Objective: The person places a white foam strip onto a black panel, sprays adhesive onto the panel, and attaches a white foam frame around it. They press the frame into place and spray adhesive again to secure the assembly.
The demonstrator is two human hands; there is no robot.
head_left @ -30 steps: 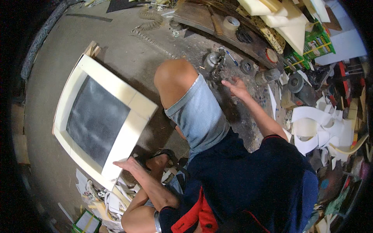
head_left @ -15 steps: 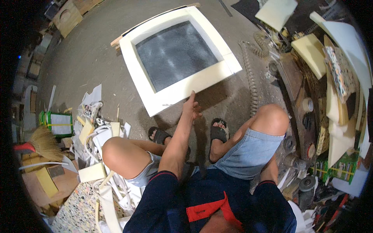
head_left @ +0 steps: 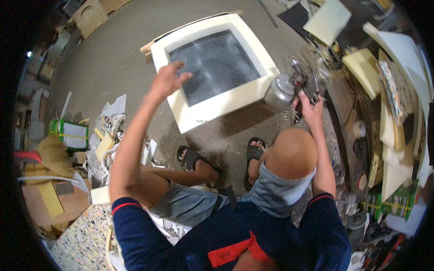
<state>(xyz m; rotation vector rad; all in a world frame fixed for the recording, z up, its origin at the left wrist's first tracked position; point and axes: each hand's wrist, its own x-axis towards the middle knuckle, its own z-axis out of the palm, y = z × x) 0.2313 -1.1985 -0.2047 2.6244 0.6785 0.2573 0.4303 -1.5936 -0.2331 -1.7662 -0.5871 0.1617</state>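
A white foam frame (head_left: 226,103) around a dark grey panel (head_left: 219,67) lies in front of me, on a wooden base (head_left: 148,46) that peeks out at its far left. My left hand (head_left: 166,82) reaches over the frame's left side, fingers apart and holding nothing; whether it touches the foam I cannot tell. In my right hand (head_left: 311,110) is a spray gun (head_left: 308,85), gripped by its handle. Its round metal cup (head_left: 279,91) hangs beside the frame's near right corner. The gun is partly blurred.
White foam offcuts (head_left: 105,147) are heaped at my left, near a broom (head_left: 56,158) and a speckled foam sheet (head_left: 86,237). To the right stand a dark machine bench (head_left: 342,106) and leaning foam pieces (head_left: 391,122). My sandalled feet (head_left: 254,156) are just nearer than the frame.
My left hand has moved from the frame's near edge to its left side. My right hand has come up from beside my right leg with the spray gun in it.
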